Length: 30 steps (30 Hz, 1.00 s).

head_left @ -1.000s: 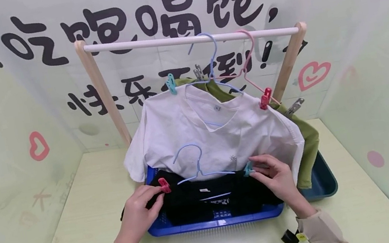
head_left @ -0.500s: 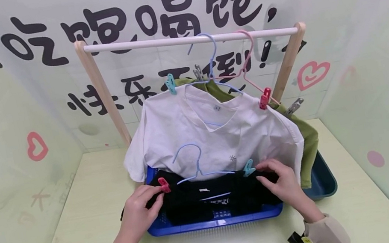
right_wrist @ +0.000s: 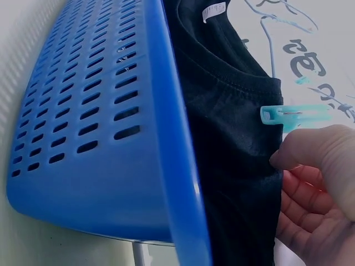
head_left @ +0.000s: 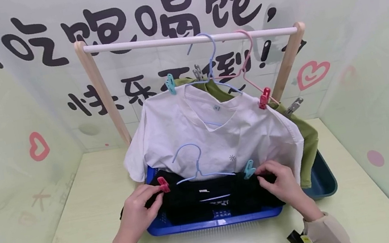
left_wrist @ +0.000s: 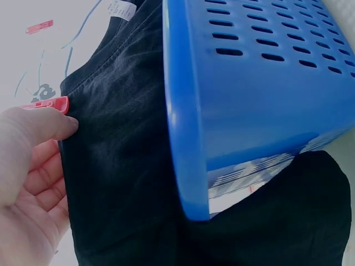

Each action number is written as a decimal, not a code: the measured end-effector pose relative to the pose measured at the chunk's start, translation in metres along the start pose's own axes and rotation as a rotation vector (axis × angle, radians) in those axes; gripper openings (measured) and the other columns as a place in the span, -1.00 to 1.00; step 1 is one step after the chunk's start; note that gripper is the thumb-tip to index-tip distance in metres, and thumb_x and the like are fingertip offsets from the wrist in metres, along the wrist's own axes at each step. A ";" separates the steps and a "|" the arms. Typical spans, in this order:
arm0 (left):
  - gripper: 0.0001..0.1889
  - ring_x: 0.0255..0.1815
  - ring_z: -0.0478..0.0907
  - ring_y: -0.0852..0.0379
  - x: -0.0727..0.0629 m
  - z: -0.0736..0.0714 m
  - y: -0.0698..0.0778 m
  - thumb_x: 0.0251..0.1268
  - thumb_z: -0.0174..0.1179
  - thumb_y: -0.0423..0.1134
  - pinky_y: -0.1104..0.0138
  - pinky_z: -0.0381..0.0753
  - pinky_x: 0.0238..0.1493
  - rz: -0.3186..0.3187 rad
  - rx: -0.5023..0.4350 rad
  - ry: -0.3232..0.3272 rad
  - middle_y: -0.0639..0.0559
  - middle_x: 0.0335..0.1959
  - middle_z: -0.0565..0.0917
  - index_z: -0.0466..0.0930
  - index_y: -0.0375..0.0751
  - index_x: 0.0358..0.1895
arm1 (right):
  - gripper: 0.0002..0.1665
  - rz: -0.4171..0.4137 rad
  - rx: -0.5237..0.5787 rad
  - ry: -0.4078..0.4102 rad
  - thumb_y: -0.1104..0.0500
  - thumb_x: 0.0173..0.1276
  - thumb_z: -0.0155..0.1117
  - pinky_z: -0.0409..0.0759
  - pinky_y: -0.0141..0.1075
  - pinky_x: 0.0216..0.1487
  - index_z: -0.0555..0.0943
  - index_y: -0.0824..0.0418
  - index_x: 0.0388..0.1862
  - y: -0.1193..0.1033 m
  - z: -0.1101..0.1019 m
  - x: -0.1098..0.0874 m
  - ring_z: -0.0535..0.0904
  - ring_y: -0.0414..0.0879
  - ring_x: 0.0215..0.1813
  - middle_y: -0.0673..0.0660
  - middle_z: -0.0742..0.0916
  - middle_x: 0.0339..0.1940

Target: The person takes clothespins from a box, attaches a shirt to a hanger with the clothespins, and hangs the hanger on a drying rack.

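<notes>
A black T-shirt [head_left: 181, 200] lies across the blue basket [head_left: 216, 222] on a light blue hanger [head_left: 198, 167]. Pegged to its left shoulder is a red clothespin [head_left: 164, 184]; a teal clothespin [head_left: 249, 169] grips the right shoulder. My left hand [head_left: 138, 207] pinches the shirt's shoulder edge right at the red clothespin, thumb on the black cloth in the left wrist view. Just outside the teal clothespin, my right hand [head_left: 281, 180] pinches the other shoulder between thumb and fingers, apart from the clothespin in the right wrist view [right_wrist: 297, 114].
Behind stands a rack with a white rail [head_left: 149, 42]. A white T-shirt [head_left: 180, 128] and a green garment [head_left: 306, 141] hang there on blue and pink hangers, with several clothespins. A dark green bin [head_left: 325, 178] sits at the right on the pale table [head_left: 73, 230].
My right hand has let go of the teal clothespin and shifted slightly right to pinch the shirt's shoulder beside it. The left hand has stayed in place.
</notes>
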<state>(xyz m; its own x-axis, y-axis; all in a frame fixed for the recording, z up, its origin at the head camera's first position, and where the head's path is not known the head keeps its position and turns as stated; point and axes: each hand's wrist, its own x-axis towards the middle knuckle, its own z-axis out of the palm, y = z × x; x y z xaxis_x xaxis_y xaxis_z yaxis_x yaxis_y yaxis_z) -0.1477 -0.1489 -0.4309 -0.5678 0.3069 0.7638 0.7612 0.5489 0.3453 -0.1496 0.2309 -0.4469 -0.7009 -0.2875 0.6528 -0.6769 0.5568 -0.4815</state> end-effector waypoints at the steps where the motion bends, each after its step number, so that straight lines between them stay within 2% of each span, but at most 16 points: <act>1: -0.93 -0.42 0.59 0.07 0.000 0.000 0.000 0.09 0.25 -0.40 0.41 0.57 -0.36 -0.003 -0.003 -0.003 -0.05 -0.43 0.64 0.66 -0.36 -0.38 | -0.79 -0.004 -0.002 0.002 0.47 0.01 0.29 0.50 -0.48 -0.32 0.61 0.22 -0.39 0.000 0.000 0.000 0.55 -0.14 -0.39 0.09 0.65 -0.43; 4: -0.69 -0.41 0.58 0.06 0.001 -0.001 -0.001 0.34 0.08 -0.17 0.45 0.56 -0.34 -0.015 -0.016 -0.006 -0.06 -0.44 0.64 0.65 -0.37 -0.38 | -0.73 -0.010 -0.001 0.014 0.51 -0.06 0.30 0.50 -0.49 -0.32 0.61 0.20 -0.40 -0.002 -0.002 0.002 0.55 -0.15 -0.39 0.06 0.66 -0.43; 8: -0.55 -0.43 0.58 0.05 0.006 -0.003 -0.001 0.39 -0.04 -0.04 0.47 0.55 -0.34 -0.007 -0.021 0.013 -0.07 -0.46 0.64 0.65 -0.38 -0.40 | -0.73 -0.005 0.015 0.027 0.51 -0.06 0.28 0.49 -0.50 -0.30 0.61 0.19 -0.41 -0.006 -0.007 0.007 0.55 -0.15 -0.37 0.05 0.66 -0.41; 9: -0.56 -0.42 0.57 0.05 0.007 -0.004 -0.001 0.39 -0.03 -0.05 0.47 0.55 -0.33 -0.006 -0.021 0.017 -0.07 -0.46 0.64 0.65 -0.37 -0.40 | -0.74 -0.005 0.021 0.030 0.50 -0.05 0.28 0.49 -0.51 -0.29 0.61 0.20 -0.41 -0.007 -0.008 0.009 0.55 -0.15 -0.37 0.05 0.66 -0.41; 10: -0.64 -0.43 0.58 0.04 0.009 -0.005 -0.001 0.35 0.07 -0.12 0.45 0.56 -0.33 0.006 -0.019 0.029 -0.08 -0.46 0.64 0.65 -0.37 -0.41 | -0.75 -0.005 0.022 0.033 0.49 -0.04 0.27 0.48 -0.52 -0.29 0.61 0.21 -0.41 -0.009 -0.010 0.010 0.55 -0.15 -0.36 0.05 0.66 -0.41; 13: -0.65 -0.42 0.58 0.01 0.014 -0.008 0.001 0.34 0.09 -0.12 0.50 0.55 -0.26 -0.004 -0.020 0.033 -0.10 -0.46 0.64 0.64 -0.37 -0.42 | -0.75 -0.027 0.015 0.057 0.50 -0.06 0.27 0.47 -0.53 -0.25 0.62 0.22 -0.41 -0.014 -0.014 0.016 0.55 -0.14 -0.36 0.06 0.67 -0.42; 15: -0.66 -0.42 0.58 0.01 0.018 -0.010 0.000 0.33 0.11 -0.14 0.50 0.55 -0.26 0.020 -0.014 0.051 -0.11 -0.46 0.64 0.64 -0.37 -0.43 | -0.74 -0.043 0.011 0.074 0.51 -0.08 0.27 0.46 -0.54 -0.24 0.62 0.22 -0.42 -0.017 -0.016 0.020 0.55 -0.14 -0.36 0.05 0.67 -0.43; 16: -0.66 -0.43 0.58 0.01 0.020 -0.011 0.000 0.33 0.11 -0.13 0.51 0.54 -0.25 0.031 -0.017 0.061 -0.11 -0.47 0.64 0.64 -0.37 -0.44 | -0.74 -0.049 0.011 0.078 0.51 -0.08 0.27 0.46 -0.55 -0.23 0.62 0.22 -0.42 -0.018 -0.018 0.021 0.55 -0.13 -0.36 0.06 0.67 -0.43; 17: -0.58 -0.43 0.58 0.01 0.022 -0.012 -0.001 0.37 0.02 -0.07 0.54 0.52 -0.22 0.033 -0.021 0.066 -0.11 -0.47 0.64 0.64 -0.37 -0.44 | -0.77 -0.060 0.007 0.084 0.49 -0.04 0.26 0.46 -0.55 -0.22 0.62 0.23 -0.42 -0.019 -0.019 0.023 0.55 -0.13 -0.36 0.06 0.67 -0.43; 20: -0.61 -0.46 0.57 0.02 0.030 -0.013 -0.003 0.36 0.04 -0.10 0.51 0.54 -0.26 0.093 -0.023 0.108 -0.09 -0.48 0.63 0.64 -0.36 -0.45 | -0.84 -0.090 -0.001 0.097 0.44 0.02 0.25 0.46 -0.55 -0.22 0.62 0.25 -0.41 -0.023 -0.023 0.028 0.54 -0.13 -0.35 0.08 0.67 -0.42; 24: -0.63 -0.46 0.57 0.03 0.041 -0.018 -0.004 0.36 0.05 -0.12 0.48 0.54 -0.28 0.128 -0.020 0.131 -0.08 -0.48 0.64 0.64 -0.35 -0.46 | -0.87 -0.128 -0.018 0.124 0.41 0.05 0.22 0.46 -0.53 -0.24 0.62 0.26 -0.41 -0.029 -0.029 0.036 0.54 -0.13 -0.34 0.08 0.68 -0.40; 27: -0.63 -0.45 0.57 0.03 0.049 -0.021 -0.003 0.35 0.05 -0.12 0.44 0.55 -0.29 0.140 -0.017 0.138 -0.08 -0.48 0.64 0.64 -0.36 -0.46 | -0.89 -0.150 -0.032 0.145 0.37 0.08 0.18 0.46 -0.52 -0.24 0.63 0.26 -0.41 -0.033 -0.033 0.042 0.55 -0.12 -0.33 0.07 0.68 -0.41; 30: -0.61 -0.45 0.57 0.02 0.056 -0.025 -0.003 0.36 0.05 -0.10 0.50 0.54 -0.23 0.132 -0.027 0.127 -0.11 -0.48 0.65 0.64 -0.37 -0.46 | -0.88 -0.170 -0.049 0.156 0.32 0.11 0.15 0.45 -0.52 -0.21 0.63 0.27 -0.41 -0.036 -0.037 0.047 0.55 -0.11 -0.33 0.06 0.68 -0.40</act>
<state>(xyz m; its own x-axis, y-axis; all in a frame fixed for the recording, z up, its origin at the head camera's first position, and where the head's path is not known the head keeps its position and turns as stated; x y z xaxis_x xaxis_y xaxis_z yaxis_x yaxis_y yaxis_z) -0.1739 -0.1530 -0.3757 -0.4199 0.2734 0.8654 0.8357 0.4884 0.2512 -0.1498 0.2262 -0.3770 -0.5321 -0.2581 0.8064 -0.7677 0.5488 -0.3309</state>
